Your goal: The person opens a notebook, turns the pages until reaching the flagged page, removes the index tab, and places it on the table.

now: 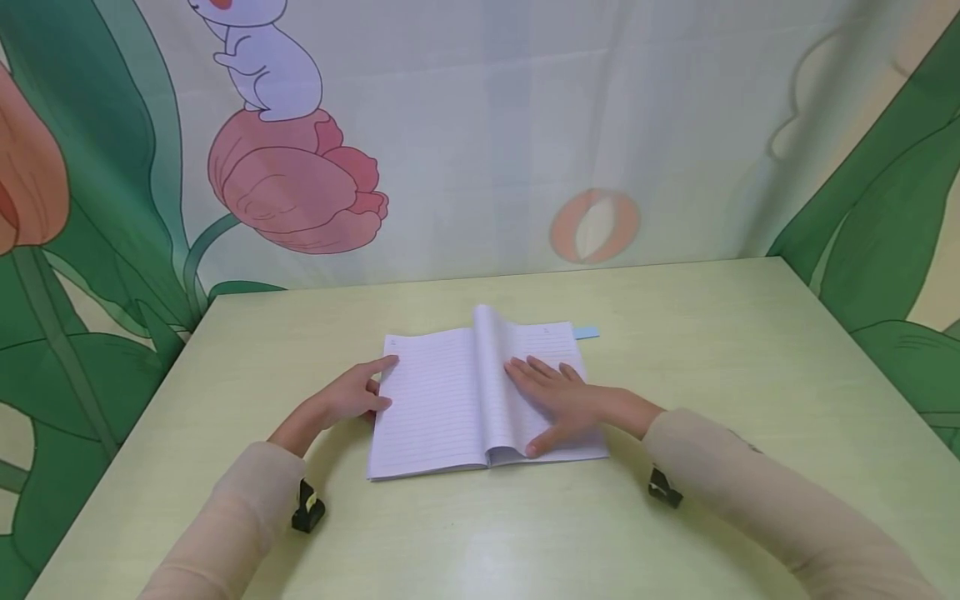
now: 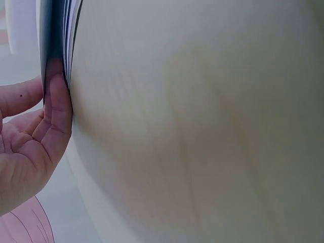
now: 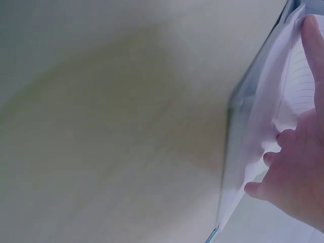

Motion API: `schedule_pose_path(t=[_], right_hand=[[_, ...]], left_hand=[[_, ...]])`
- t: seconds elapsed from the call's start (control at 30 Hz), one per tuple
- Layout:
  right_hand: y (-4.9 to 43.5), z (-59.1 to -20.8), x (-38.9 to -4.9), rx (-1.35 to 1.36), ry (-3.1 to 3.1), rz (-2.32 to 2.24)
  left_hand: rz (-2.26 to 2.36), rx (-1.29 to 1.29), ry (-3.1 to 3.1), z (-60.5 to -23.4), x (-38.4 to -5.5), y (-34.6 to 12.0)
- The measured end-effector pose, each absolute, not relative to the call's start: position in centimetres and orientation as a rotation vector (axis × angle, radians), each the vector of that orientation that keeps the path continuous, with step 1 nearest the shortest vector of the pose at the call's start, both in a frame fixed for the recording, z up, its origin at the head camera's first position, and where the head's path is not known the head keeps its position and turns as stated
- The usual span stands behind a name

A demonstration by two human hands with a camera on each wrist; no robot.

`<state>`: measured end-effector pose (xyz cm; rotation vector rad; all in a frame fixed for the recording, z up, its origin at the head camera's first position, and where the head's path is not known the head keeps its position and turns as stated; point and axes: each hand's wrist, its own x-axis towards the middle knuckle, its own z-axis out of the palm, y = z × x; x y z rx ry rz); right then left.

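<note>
An open lined notebook point(image 1: 431, 408) lies on the table, with a curled page point(image 1: 487, 375) standing up along its middle. At its left edge my left hand point(image 1: 348, 392) grips the pages. In the left wrist view, fingers point(image 2: 59, 106) of that hand are tucked in at the edge of the page stack point(image 2: 71, 30), with the thumb on the other side. My right hand point(image 1: 558, 400) lies spread on the right page, its fingertips by the curled page. From the right wrist view, its fingers point(image 3: 283, 136) rest straight on the paper point(image 3: 298, 91).
A light blue strip point(image 1: 587, 332) sticks out past the notebook's upper right corner. The pale table point(image 1: 480, 542) ends at a printed curtain point(image 1: 465, 167) behind. A small black device point(image 1: 307, 507) sits at the left wrist, another black device point(image 1: 664, 488) at the right.
</note>
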<state>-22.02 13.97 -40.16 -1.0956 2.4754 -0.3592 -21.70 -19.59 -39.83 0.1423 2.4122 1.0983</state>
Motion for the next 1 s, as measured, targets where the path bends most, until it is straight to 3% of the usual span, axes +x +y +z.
schedule_pose_path(t=[1.0], right_hand=[[7.5, -39.5, -20.5, -1.265, 2.377, -0.378]], left_hand=[[1.167, 0.167, 2.39, -39.9, -21.7, -19.8]])
